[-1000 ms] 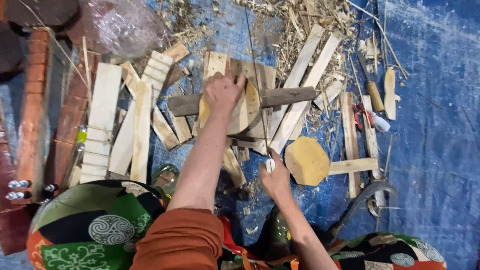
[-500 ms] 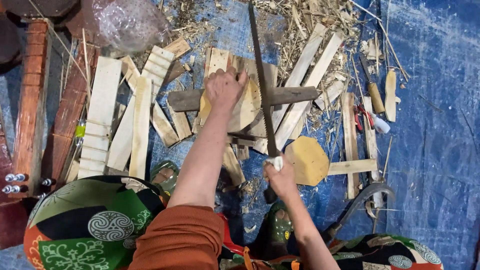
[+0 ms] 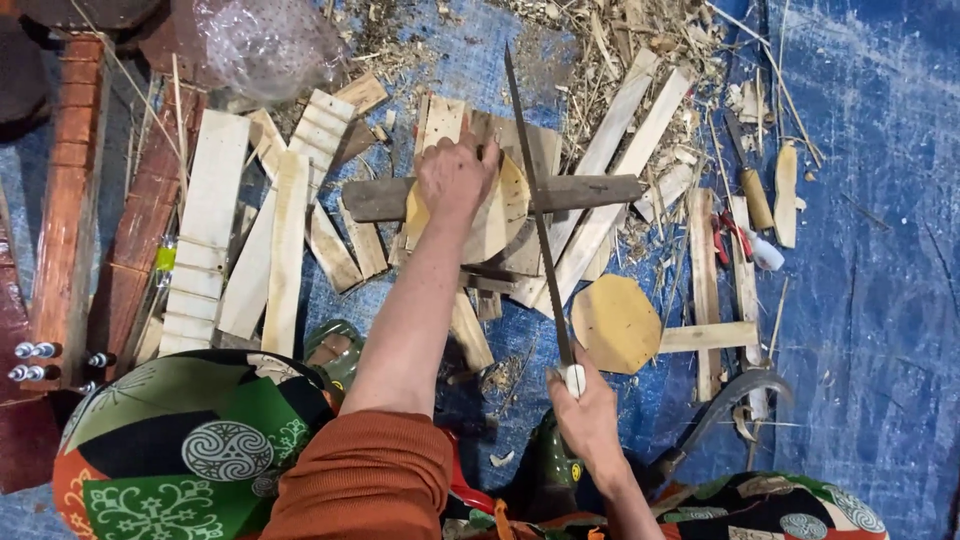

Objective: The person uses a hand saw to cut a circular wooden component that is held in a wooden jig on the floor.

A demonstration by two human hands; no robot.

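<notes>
On the dark crossbar (image 3: 590,190) the left hand (image 3: 455,178) presses flat, fingers spread, pinning a round disc (image 3: 500,215) steady, while the right hand (image 3: 585,410), closed round its handle, lays a long file (image 3: 535,200) across that disc's right edge.

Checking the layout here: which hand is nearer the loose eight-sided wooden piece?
Right hand, just below the eight-sided wooden piece; left hand is further, up-left.

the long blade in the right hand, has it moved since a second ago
Yes. The long blade has swung up and forward, now lying across the dark crosspiece; the right hand holds its handle.
</notes>
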